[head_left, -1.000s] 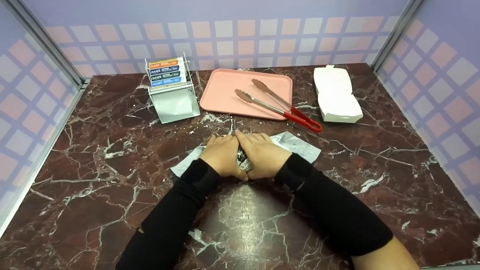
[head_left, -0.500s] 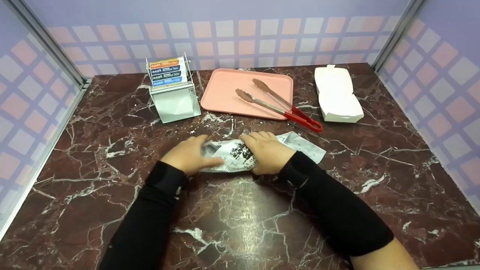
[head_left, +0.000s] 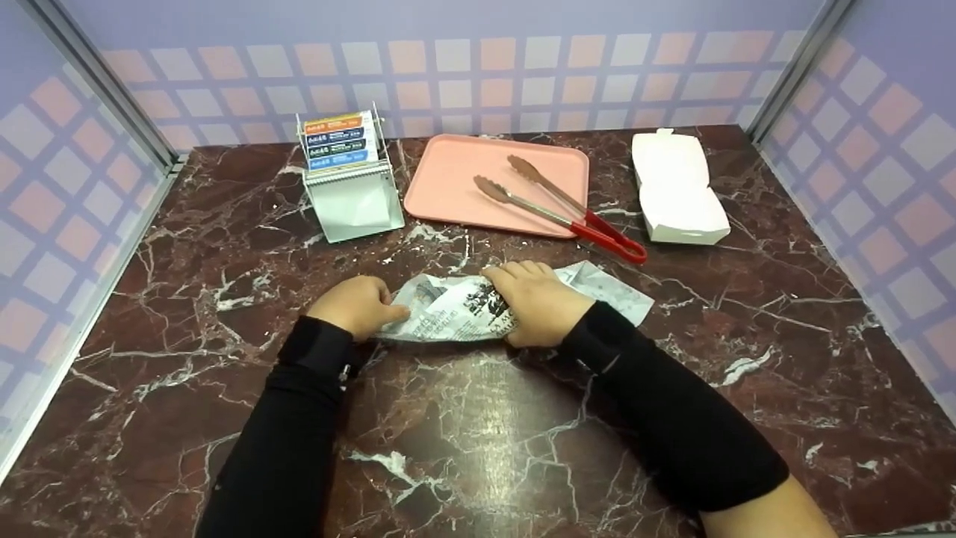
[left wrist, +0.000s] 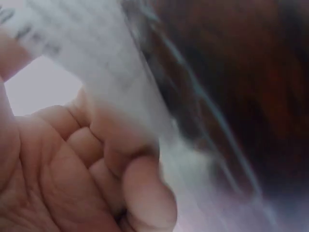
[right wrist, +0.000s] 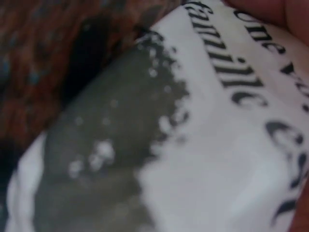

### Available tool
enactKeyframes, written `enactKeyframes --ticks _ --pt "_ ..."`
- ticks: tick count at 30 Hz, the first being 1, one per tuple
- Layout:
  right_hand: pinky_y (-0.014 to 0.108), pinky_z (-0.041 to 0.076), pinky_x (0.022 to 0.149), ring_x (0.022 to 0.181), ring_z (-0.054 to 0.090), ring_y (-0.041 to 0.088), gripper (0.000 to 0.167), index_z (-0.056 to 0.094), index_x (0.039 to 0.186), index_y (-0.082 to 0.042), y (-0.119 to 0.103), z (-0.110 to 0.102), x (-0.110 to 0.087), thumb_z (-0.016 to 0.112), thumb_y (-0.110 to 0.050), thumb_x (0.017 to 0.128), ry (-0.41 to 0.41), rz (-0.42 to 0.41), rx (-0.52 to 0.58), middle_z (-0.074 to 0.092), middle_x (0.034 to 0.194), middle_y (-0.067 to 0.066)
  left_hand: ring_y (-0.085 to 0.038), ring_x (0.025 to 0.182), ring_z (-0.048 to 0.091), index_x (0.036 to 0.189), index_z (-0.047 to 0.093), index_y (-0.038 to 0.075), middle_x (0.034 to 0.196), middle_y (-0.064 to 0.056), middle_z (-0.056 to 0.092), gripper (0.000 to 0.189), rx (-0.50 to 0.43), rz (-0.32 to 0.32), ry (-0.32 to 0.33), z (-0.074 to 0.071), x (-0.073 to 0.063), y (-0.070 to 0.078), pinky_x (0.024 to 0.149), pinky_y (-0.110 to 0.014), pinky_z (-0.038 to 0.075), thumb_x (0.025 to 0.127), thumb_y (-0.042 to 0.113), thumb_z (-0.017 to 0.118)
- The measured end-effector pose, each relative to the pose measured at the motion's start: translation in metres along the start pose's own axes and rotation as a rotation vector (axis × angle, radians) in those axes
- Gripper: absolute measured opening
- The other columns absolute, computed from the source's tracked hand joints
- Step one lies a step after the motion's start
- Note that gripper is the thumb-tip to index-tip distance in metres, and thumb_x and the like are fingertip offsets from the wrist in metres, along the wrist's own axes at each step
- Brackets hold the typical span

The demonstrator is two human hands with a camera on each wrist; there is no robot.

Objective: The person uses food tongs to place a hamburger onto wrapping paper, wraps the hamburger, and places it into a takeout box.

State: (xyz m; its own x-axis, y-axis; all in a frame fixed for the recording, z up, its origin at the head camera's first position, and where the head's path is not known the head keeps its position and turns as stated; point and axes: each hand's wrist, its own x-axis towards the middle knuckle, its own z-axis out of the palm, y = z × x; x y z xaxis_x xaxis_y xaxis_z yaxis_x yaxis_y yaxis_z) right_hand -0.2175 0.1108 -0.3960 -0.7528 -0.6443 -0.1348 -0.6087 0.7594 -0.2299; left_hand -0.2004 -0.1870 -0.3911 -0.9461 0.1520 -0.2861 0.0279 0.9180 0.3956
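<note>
A sheet of printed wrapping paper (head_left: 441,310), white with black lettering, is bunched around something hidden on the marble-patterned table. My left hand (head_left: 351,308) pinches its left end between thumb and curled fingers; the left wrist view shows the paper (left wrist: 91,53) running into those fingers (left wrist: 145,193). The right hand (head_left: 541,306) curves over the wrapped middle and grips it, while a loose paper flap sticks out beyond on the right. Close up in the right wrist view, the paper (right wrist: 203,164) carries large black letters and a dark printed patch.
Behind the hands lies a pink tray (head_left: 448,183) with red-handled tongs (head_left: 556,213) across it. A metal holder (head_left: 355,205) with several coloured boxes stands at back left. At back right is an opened white carton (head_left: 680,194). Patterned walls close the table in.
My left hand has let go of the middle beside the right hand, moved left and now pinches the paper's left end. The right hand has stayed on the wrapped middle.
</note>
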Motion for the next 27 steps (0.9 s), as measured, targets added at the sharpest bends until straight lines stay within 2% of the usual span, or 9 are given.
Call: enactKeyframes --ticks 2,4,9,14,17,20,23,27 --pt "0.059 0.026 0.129 0.149 0.041 0.040 0.107 0.031 0.164 -0.006 0.0015 0.0001 -0.0005 0.086 -0.022 0.073 0.006 -0.001 -0.001 0.045 0.161 0.018 -0.020 0.072 0.057 0.077 0.061 0.014 0.075 0.000 0.060 0.035 0.008 0.028 -0.011 -0.0011 0.0009 -0.0022 0.071 -0.034 0.046 0.096 0.042 0.070" --pt "0.058 0.026 0.129 0.148 0.042 0.040 0.107 0.031 0.163 -0.006 0.0029 0.0000 -0.0012 0.086 -0.022 0.073 0.009 0.002 -0.001 0.045 0.160 0.018 -0.019 0.069 0.055 0.074 0.060 0.015 0.071 0.001 0.057 0.034 0.002 0.054 -0.015 -0.0016 0.0017 -0.0042 0.069 -0.031 0.043 0.096 0.038 0.069" --pt "0.058 0.024 0.130 0.149 0.040 0.040 0.108 0.029 0.164 -0.006 0.0050 -0.0001 -0.0020 0.087 -0.023 0.074 -0.001 0.005 0.004 0.042 0.163 0.019 -0.021 0.075 0.056 0.077 0.060 0.015 0.075 -0.001 0.059 0.028 -0.043 0.114 0.005 -0.0017 0.0021 -0.0076 0.073 -0.031 0.042 0.098 0.033 0.065" --pt "0.059 0.026 0.129 0.148 0.041 0.041 0.110 0.029 0.165 -0.006 0.0055 -0.0007 -0.0024 0.088 -0.026 0.075 0.002 -0.007 -0.005 0.043 0.162 0.020 -0.019 0.071 0.052 0.073 0.053 0.017 0.072 0.001 0.053 0.027 -0.096 0.128 0.029 -0.0026 0.0015 -0.0087 0.069 -0.031 0.040 0.096 0.030 0.061" --pt "0.060 0.026 0.128 0.147 0.041 0.041 0.112 0.028 0.164 -0.007 0.0057 -0.0007 -0.0021 0.090 -0.035 0.075 0.002 -0.010 -0.009 0.043 0.161 0.020 -0.019 0.070 0.051 0.073 0.053 0.017 0.072 0.002 0.051 0.026 -0.121 0.127 0.034 -0.0040 0.0010 -0.0089 0.068 -0.031 0.039 0.096 0.028 0.060" --pt "0.060 0.025 0.129 0.146 0.041 0.040 0.116 0.027 0.164 -0.009 0.0060 -0.0006 -0.0019 0.090 -0.051 0.076 -0.008 -0.006 -0.005 0.044 0.159 0.018 -0.019 0.071 0.051 0.074 0.054 0.017 0.073 0.002 0.052 0.025 -0.129 0.125 0.033 -0.0050 0.0010 -0.0094 0.069 -0.031 0.040 0.096 0.028 0.059" --pt "0.059 0.023 0.129 0.148 0.039 0.040 0.118 0.026 0.165 -0.009 0.0067 -0.0003 -0.0019 0.083 -0.064 0.079 -0.015 -0.002 0.004 0.042 0.160 0.018 -0.020 0.071 0.052 0.074 0.053 0.017 0.072 0.002 0.051 0.026 -0.138 0.119 0.032 -0.0055 0.0008 -0.0091 0.069 -0.031 0.040 0.096 0.028 0.059" --pt "0.060 0.021 0.130 0.151 0.036 0.041 0.115 0.024 0.166 -0.008 0.0078 0.0005 -0.0021 0.076 -0.068 0.084 -0.019 -0.005 0.013 0.038 0.165 0.020 -0.019 0.070 0.051 0.072 0.052 0.018 0.071 0.003 0.050 0.028 -0.157 0.121 0.032 -0.0067 0.0000 -0.0087 0.068 -0.032 0.040 0.096 0.029 0.060"
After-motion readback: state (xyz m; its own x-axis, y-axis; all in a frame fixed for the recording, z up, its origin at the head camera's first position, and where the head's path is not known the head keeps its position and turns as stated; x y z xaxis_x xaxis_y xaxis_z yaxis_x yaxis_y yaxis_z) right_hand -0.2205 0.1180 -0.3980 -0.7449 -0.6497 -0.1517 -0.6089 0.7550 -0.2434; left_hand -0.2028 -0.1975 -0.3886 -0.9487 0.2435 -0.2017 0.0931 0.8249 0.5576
